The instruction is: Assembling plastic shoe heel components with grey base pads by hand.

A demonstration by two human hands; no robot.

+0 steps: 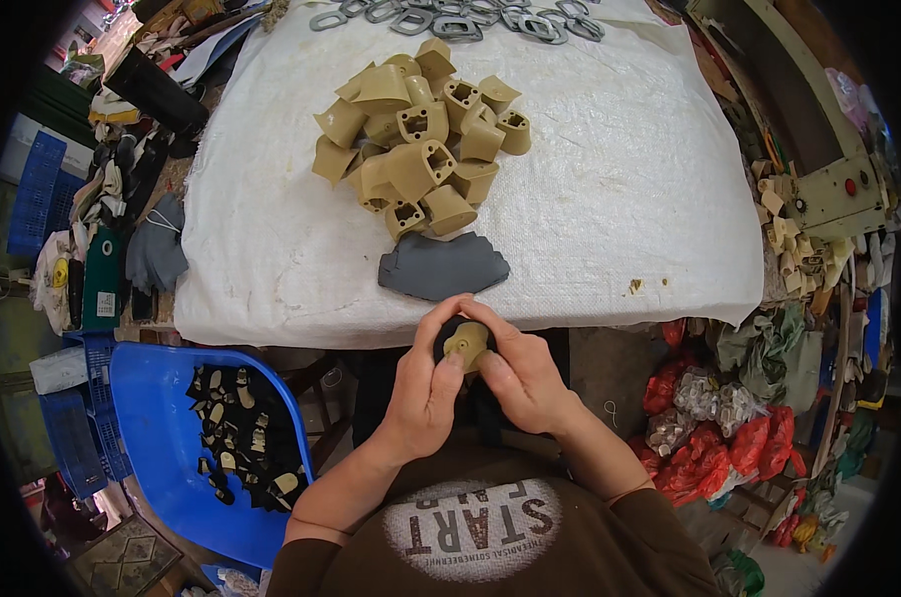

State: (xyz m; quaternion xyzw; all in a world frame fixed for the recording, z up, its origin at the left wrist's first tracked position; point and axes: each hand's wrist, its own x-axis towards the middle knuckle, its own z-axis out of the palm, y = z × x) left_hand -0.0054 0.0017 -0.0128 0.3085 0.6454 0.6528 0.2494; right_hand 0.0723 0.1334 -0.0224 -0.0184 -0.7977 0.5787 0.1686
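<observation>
My left hand [425, 388] and my right hand [518, 370] meet just below the table's front edge, both gripping one small tan plastic piece [467, 343] with a dark covering around it. On the white woven cloth [619, 199] lies a heap of several tan hollow blocks [420, 149]. A stack of dark grey flat pieces [442, 266] rests just in front of the heap, close above my hands.
Grey metal rings [460, 20] line the far edge of the cloth. A blue tub [162, 438] with black and tan pieces sits at lower left. Red mesh bags [729, 438] lie at lower right. A machine panel [838, 194] stands at right, and clutter at left.
</observation>
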